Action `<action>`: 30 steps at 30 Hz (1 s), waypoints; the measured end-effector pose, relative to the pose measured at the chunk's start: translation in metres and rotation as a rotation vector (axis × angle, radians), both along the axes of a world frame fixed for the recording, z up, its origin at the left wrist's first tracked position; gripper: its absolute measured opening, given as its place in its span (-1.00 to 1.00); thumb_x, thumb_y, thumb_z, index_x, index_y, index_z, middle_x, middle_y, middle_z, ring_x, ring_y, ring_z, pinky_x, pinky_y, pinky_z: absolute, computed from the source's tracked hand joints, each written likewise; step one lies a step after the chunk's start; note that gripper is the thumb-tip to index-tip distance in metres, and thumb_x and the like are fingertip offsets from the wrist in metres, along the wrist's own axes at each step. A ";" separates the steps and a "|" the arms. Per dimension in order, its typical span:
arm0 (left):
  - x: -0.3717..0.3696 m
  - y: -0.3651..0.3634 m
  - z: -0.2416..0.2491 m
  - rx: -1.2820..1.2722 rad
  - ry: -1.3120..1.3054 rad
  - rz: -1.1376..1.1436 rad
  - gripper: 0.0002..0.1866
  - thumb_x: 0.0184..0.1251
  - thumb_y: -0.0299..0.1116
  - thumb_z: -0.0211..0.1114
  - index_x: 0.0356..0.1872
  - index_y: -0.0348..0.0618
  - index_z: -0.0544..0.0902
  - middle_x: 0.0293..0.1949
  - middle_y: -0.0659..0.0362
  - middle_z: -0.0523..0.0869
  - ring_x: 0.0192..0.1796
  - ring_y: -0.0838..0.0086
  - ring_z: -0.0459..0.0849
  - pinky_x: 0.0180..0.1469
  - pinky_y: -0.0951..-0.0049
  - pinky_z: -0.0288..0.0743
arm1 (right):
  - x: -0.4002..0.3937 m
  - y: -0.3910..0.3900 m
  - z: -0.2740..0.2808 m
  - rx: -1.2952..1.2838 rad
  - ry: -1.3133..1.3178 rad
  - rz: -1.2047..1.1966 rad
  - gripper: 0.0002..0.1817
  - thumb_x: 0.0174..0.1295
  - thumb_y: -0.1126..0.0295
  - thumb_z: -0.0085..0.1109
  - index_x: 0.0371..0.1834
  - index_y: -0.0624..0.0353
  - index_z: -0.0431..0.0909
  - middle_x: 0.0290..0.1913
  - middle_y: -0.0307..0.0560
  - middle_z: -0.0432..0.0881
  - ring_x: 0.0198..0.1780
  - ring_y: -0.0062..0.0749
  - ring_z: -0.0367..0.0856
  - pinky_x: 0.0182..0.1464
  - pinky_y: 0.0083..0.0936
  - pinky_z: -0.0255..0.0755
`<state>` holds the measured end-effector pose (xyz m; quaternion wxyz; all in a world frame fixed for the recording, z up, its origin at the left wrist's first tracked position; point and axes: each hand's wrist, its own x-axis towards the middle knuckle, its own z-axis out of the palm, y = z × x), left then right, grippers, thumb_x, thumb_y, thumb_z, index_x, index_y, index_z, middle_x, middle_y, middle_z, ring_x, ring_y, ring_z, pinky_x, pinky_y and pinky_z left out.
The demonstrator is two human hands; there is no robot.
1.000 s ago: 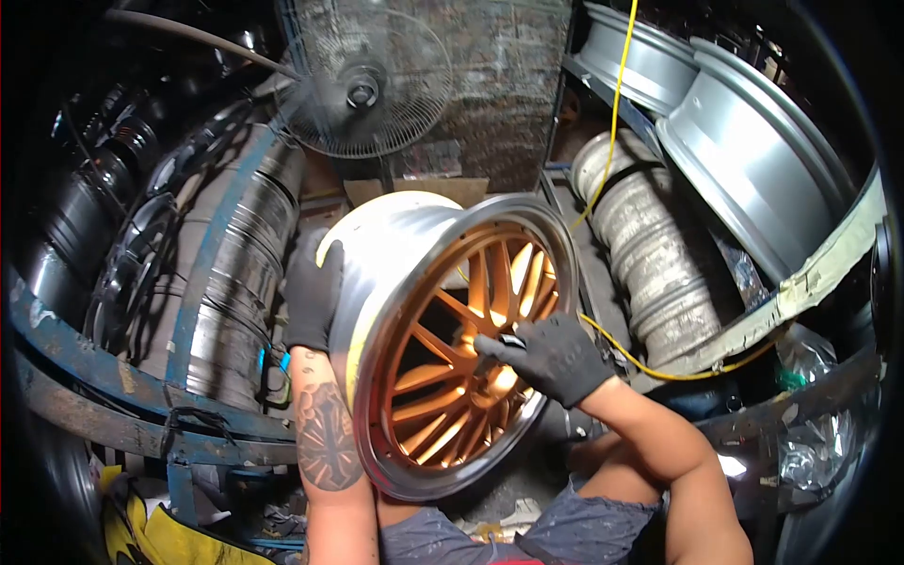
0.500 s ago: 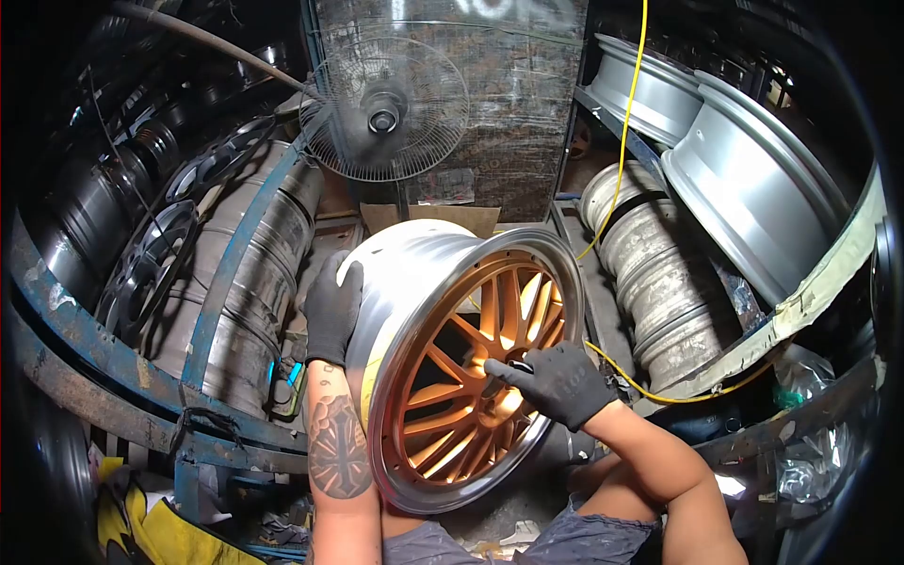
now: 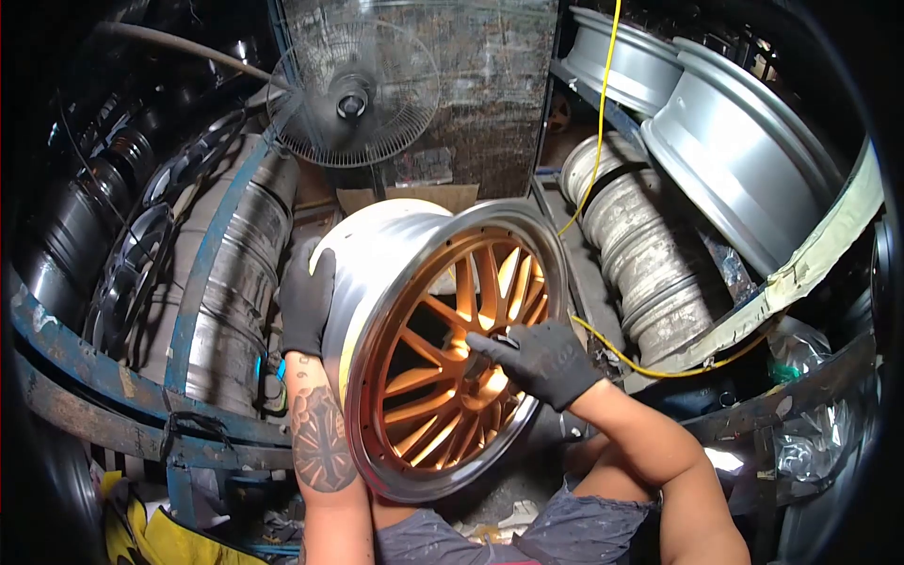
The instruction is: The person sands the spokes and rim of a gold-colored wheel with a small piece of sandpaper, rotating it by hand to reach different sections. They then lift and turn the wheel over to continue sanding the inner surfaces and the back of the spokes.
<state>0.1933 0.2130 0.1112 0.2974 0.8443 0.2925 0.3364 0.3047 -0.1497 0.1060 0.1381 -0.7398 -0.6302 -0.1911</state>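
Note:
A large wheel rim (image 3: 372, 273) with a polished silver barrel and lip and copper-coloured spokes stands tilted between my legs. Gloved in dark grey, my left hand (image 3: 308, 301) is wrapped against the barrel's left side. My right hand (image 3: 546, 361), in a matching glove, is at the spokes near the hub (image 3: 482, 388). Its fingers are closed around a small dark object whose shape is mostly hidden, with the index finger stretched toward the spokes.
A fan (image 3: 352, 102) stands behind the rim. Worn rims (image 3: 650, 245) lie in a row on the right, below large silver rims (image 3: 734, 151). A yellow hose (image 3: 603, 113) hangs down. Blue metal frames (image 3: 212, 264) and more rims flank the left.
The whole view has shifted, so the rim, the hands and the surroundings appear further left and slightly higher. Both hands stay at about the same places on the rim.

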 end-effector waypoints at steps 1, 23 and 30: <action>0.000 0.001 -0.002 0.009 0.002 0.003 -0.47 0.51 -0.01 0.19 0.28 -0.20 0.63 0.19 -0.13 0.73 0.25 -0.01 0.68 0.32 0.14 0.46 | 0.003 0.001 -0.002 0.003 -0.013 0.008 -0.36 0.20 0.29 0.29 0.43 -0.32 0.54 -0.44 -0.19 0.50 -0.48 -0.23 0.61 -0.45 -0.24 0.43; 0.001 -0.005 0.003 -0.221 -0.080 -0.080 -0.53 0.53 -0.08 0.14 0.23 -0.20 0.65 0.05 -0.03 0.78 0.03 0.27 0.74 0.15 0.28 0.55 | -0.014 0.007 0.001 -0.109 0.057 -0.087 -0.35 0.24 0.36 0.22 0.45 -0.40 0.48 -0.35 -0.14 0.57 -0.42 -0.17 0.64 -0.37 -0.23 0.47; 0.000 -0.007 0.009 -0.191 -0.036 -0.080 -0.57 0.58 -0.22 0.11 0.24 -0.35 0.61 0.10 -0.04 0.74 0.09 0.33 0.70 0.20 0.33 0.54 | -0.019 0.003 0.027 -0.232 0.070 -0.143 -0.52 0.33 0.26 0.20 0.35 -0.22 0.51 -0.34 -0.19 0.62 -0.36 -0.21 0.68 -0.32 -0.25 0.46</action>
